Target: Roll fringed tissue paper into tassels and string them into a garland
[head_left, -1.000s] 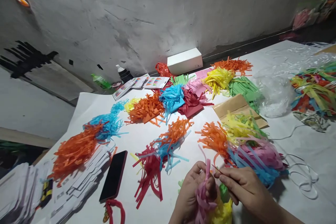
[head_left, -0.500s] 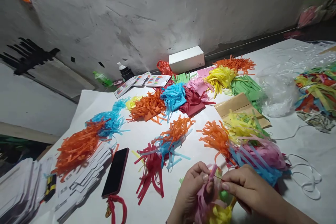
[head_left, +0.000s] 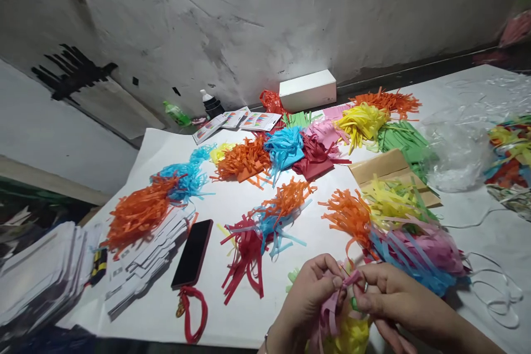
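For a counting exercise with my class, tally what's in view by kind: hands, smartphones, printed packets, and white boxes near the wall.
Left hand and right hand: 2
Smartphone: 1
Printed packets: 3
White box: 1
Total: 7

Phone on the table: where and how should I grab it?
Probably by the long edges, mid-length, from above: the phone lies flat. Bring the left hand, once free, in from the phone's right, since papers lie close to its left edge and a strap lies at its near end.
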`<state>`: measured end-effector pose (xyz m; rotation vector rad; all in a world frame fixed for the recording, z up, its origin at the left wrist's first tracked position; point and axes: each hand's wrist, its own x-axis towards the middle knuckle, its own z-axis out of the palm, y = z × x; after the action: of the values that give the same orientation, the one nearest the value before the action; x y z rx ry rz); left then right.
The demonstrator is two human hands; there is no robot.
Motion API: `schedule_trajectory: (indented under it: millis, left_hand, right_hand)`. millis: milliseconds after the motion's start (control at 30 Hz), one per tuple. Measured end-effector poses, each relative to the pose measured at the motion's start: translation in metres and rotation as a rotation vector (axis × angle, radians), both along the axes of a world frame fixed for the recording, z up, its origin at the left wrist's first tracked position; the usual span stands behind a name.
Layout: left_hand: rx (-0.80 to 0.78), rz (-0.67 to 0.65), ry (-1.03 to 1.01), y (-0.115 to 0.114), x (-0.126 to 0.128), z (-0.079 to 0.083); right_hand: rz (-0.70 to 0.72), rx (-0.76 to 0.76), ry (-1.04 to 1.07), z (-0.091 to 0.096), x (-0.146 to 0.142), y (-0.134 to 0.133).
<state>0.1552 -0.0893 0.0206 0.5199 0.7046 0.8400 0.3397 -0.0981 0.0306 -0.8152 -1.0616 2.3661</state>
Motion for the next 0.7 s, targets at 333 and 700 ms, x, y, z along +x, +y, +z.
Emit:
schedule_trajectory:
  millis: [333,700]
  left_hand:
    - [0.377,0.026,0.434,-0.005,-0.009,0.006]
    - [0.158,0.015,0.261,-0.006,-0.005,-0.008]
  right_hand:
    - [-0.079,-0.113,0.061,-0.014,-0.009,-0.001]
    - [-0.254,0.113,-0.127,-0.017,-0.012,-0.001]
